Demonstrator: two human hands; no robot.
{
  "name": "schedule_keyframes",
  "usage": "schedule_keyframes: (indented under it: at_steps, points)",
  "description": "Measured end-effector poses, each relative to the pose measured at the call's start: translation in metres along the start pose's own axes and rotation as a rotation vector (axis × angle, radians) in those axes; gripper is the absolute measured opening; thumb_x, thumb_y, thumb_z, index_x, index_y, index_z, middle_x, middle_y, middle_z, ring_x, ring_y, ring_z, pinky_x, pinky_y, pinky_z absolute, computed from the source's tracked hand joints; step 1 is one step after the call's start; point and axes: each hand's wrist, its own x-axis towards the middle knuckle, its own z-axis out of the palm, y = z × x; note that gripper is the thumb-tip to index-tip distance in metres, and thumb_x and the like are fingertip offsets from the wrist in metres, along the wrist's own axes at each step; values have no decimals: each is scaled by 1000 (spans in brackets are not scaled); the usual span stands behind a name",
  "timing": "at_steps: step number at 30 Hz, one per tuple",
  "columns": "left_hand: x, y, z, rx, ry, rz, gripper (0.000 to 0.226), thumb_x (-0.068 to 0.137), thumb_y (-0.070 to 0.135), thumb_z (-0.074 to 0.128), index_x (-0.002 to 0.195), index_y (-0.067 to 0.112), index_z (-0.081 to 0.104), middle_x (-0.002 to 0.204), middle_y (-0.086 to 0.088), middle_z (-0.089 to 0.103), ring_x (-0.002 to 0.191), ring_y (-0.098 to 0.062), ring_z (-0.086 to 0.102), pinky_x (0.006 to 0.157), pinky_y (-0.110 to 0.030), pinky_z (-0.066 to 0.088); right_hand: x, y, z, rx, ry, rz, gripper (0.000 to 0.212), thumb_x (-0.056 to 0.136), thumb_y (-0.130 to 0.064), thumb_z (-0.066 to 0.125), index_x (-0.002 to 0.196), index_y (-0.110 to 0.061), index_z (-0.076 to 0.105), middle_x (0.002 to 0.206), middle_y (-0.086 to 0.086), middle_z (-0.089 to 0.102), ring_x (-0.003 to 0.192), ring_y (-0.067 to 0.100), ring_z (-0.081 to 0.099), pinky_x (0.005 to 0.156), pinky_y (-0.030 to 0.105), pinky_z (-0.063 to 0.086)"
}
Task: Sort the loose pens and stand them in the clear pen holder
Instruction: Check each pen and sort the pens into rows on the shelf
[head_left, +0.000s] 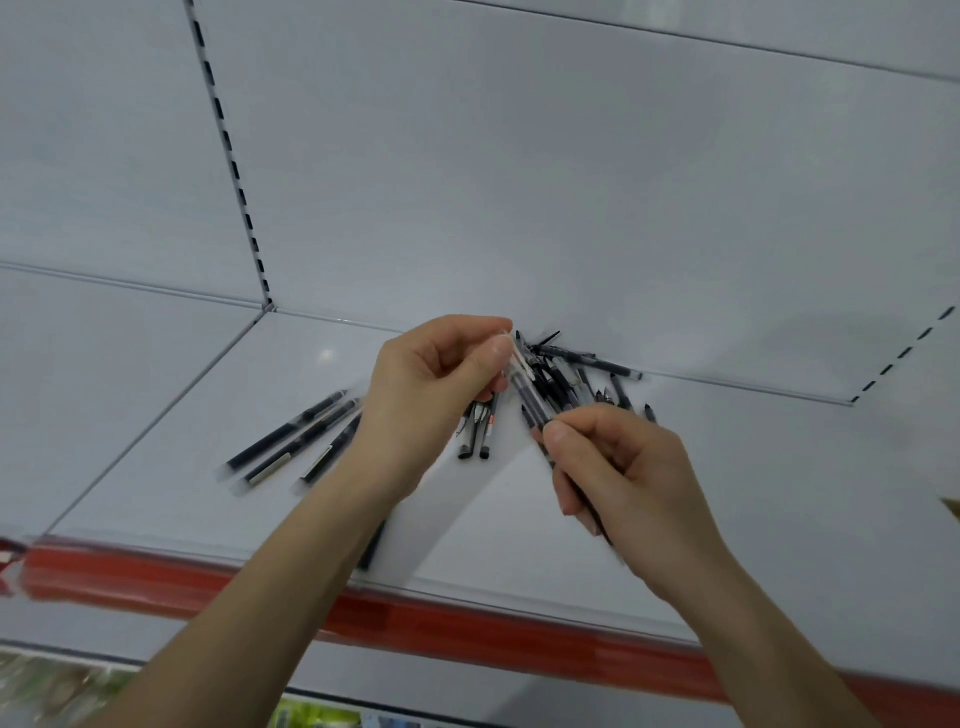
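White shelf, red strip along its front edge; no clear pen holder in view. Both hands are raised over mid-shelf. Right hand is curled round the lower barrel of a dark held pen; left hand pinches that pen's clear upper end. Loose pile of pens lies against the back wall, just behind the hands. Three pens lie side by side at left; pair of pens under the left hand.

Judgement: sorting step, early. Next move calls for laying this pen with its matching group, and locating the holder.
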Motion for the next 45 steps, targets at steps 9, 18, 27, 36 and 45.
schedule_keyframes:
  at_steps: [9,18,27,36,45]
  points:
    - [1,-9,-7,-33,18,-95,14,87,5,59,98,11,64,78,-10,67,75,-25,67,63,-24,56,16,10,6,-122,-117,4,18,91,-20,52,81,-10,63,52,-1,60,41,9,45,41,19,39]
    - [11,-35,-44,719,-14,-128,20,85,24,63,103,18,63,78,-4,68,62,-21,66,62,-28,57,77,48,0,-429,-65,48,16,91,-18,54,80,-10,62,69,4,65,52,7,59,51,21,50]
    - [16,-41,-55,1063,-41,-113,32,85,25,62,114,11,61,83,-1,53,78,-14,46,69,-21,33,137,53,29,-730,-23,-37,48,86,-18,56,46,-9,33,42,6,29,42,22,25,52,29,29]
    - [17,-46,-54,1121,-78,-104,34,86,31,60,115,13,59,92,-2,52,81,-15,46,72,-24,34,132,50,23,-619,-60,68,35,83,-13,57,52,-6,43,51,7,32,50,18,31,48,27,25]
    - [12,-36,-9,1044,-221,54,16,87,19,58,86,6,66,87,-9,68,83,-23,60,77,-33,47,98,44,-34,-168,166,83,11,85,-13,62,75,-9,58,67,8,55,59,13,51,50,21,45]
